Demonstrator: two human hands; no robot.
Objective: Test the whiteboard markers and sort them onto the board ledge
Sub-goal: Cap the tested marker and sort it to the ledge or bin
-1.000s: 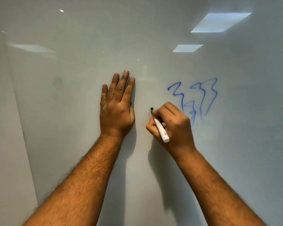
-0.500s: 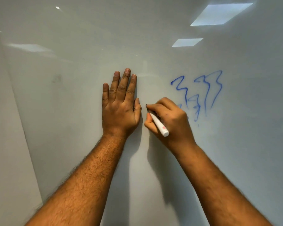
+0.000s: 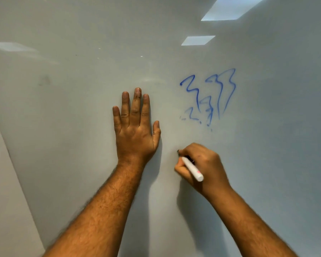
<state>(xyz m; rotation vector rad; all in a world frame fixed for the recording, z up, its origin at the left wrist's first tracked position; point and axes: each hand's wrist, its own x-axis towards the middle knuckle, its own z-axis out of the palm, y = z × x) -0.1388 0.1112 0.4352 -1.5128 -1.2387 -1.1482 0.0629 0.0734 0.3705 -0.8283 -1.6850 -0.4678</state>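
A person is standing close to a big white board [image 3: 82, 127] that is filling almost the whole frame. The left hand [image 3: 135, 127] is lying flat on the board in the middle of the frame, with its fingers straight and close together, pointing up, and it is holding nothing. The right hand [image 3: 202, 164] is sitting lower and to the right of it, with its fingers curled around a white marker [image 3: 192, 168]. The marker is leaning, with its dark tip pointing to the upper left at the board and its back end sticking out to the lower right. I cannot tell if the tip is touching the board. Blue scribbles [image 3: 211, 95] are showing on the board above the right hand. Two bright patches of light [image 3: 230, 8] are shining on the board in the upper right of the frame. Both bare arms are reaching up from the bottom of the frame.
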